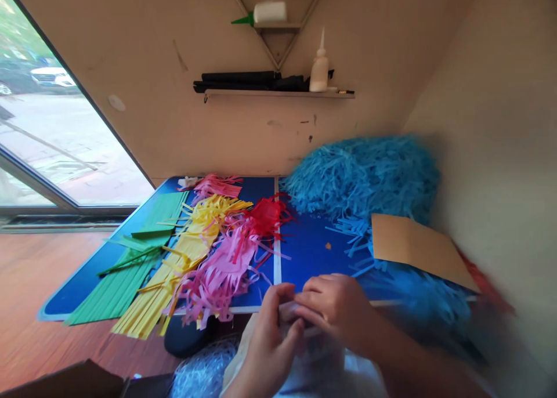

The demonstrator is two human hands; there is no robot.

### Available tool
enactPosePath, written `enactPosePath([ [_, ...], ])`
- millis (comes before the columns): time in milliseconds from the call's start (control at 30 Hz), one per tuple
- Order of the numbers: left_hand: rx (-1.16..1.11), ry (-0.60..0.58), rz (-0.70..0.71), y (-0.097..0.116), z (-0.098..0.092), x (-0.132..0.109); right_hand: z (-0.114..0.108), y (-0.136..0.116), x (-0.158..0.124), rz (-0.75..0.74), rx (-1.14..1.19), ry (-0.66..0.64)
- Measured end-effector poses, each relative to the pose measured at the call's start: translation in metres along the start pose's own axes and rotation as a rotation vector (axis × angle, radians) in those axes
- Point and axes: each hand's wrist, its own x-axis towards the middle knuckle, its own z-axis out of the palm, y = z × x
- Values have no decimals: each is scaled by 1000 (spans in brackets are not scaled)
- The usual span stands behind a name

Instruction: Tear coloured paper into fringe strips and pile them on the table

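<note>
Close to the front edge of the table, my left hand (275, 337) and my right hand (334, 305) meet over my lap. Both have their fingers curled in and pressed together. A small pale piece (288, 312) seems to lie between the fingertips, mostly covered, and its kind cannot be made out. Just left of the hands, pink fringed paper (228, 259) hangs over the table edge. Red fringed paper (266, 213) lies behind it. Farther left are yellow paper strips (185, 256) and green paper strips (139, 259).
A large heap of blue shredded paper (365, 174) fills the back right of the blue table (311, 247). Brown cardboard (420, 247) rests in front of it. A wall shelf (278, 94) carries a white glue bottle (319, 73); another bottle (270, 12) lies above.
</note>
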Motion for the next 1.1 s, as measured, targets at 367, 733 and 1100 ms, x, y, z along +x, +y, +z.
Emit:
enactPosePath([
  [367,568,209,642,-25,8,14,-7,21,-7,21,395,-47],
  [733,1251,-144,744,29,7,42,-1,45,-29,233,584,97],
  [1100,1397,-372,769,34,8,60,47,26,-68,610,744,446],
])
